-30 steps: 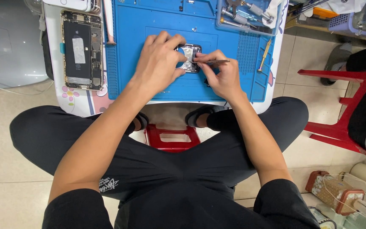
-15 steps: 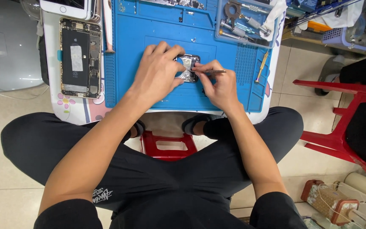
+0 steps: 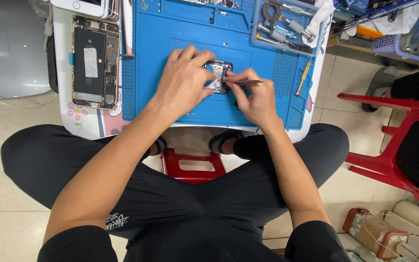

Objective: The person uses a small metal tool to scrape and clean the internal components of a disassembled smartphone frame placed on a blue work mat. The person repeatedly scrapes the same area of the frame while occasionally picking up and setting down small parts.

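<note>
In the upper middle of the frame, the left hand (image 3: 184, 80) is lying over a small silvery phone part (image 3: 217, 76), with its fingers bent down on the part's left edge and pressing it onto the blue work mat (image 3: 170, 104). The right hand (image 3: 254, 97) is sitting just right of the part, and its thumb and first fingers are pinched together on thin metal tweezers (image 3: 246, 83), which are lying almost level, with their free end pointing to the right. The tweezer tips are hidden near the part's right edge, so I cannot tell if they are touching it. The part itself is lying flat near the centre of the mat, between the two hands. At the upper left of the frame, an opened phone (image 3: 95, 62) with its inside showing is lying on the white table (image 3: 86, 123), just beside the mat's left border. At the upper right, a clear tray of tools (image 3: 287, 26) is standing on the mat, and a yellow-handled screwdriver (image 3: 303, 76) is lying below it. A red stool (image 3: 193, 167) is showing between the person's knees in the middle of the frame.
</note>
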